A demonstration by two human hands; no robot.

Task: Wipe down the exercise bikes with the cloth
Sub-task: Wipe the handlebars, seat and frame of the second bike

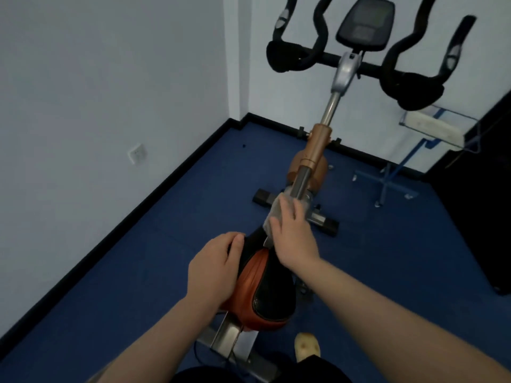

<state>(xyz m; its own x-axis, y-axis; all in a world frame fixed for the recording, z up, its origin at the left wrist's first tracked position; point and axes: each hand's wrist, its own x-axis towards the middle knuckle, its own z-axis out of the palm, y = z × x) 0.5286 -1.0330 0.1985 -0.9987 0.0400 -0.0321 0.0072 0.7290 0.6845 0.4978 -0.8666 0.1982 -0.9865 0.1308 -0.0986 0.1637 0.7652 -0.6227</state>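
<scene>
The person stood over one exercise bike (312, 161), looking down its length, and the wiping step was under way at the nose of the saddle (260, 288). The right hand (294, 239) lay just beyond the saddle's narrow front end, with the pale cloth (276, 210) under its fingers; the grip there looked flat and pressing, fingers stretched forward over the cloth rather than curled round it, though the thumb side was hidden and I cannot tell whether it pinched an edge. The cloth sat against the frame where the silver tube (301, 181) rose from the saddle end toward the handlebars (359, 62), touching that tube. The left hand (214, 272) rested on the near left flank of the saddle, fingers bent over its orange edge, seemingly steadying it. Beyond the saddle, the copper-coloured sleeve (318, 145), the upper silver post, the black handlebars and the console (365, 23) remained to be reached. Judged from this, the job on this bike was at an early or middle stage: the frame nearest the saddle was being rubbed, while the far parts showed no cloth on them. The next move probably called for sliding the cloth along the tube away from the saddle, keeping pressure on a round surface, so wrapping the fingers round the tube would serve better than a flat palm, and the left hand's hold on the saddle would help against wobble.
</scene>
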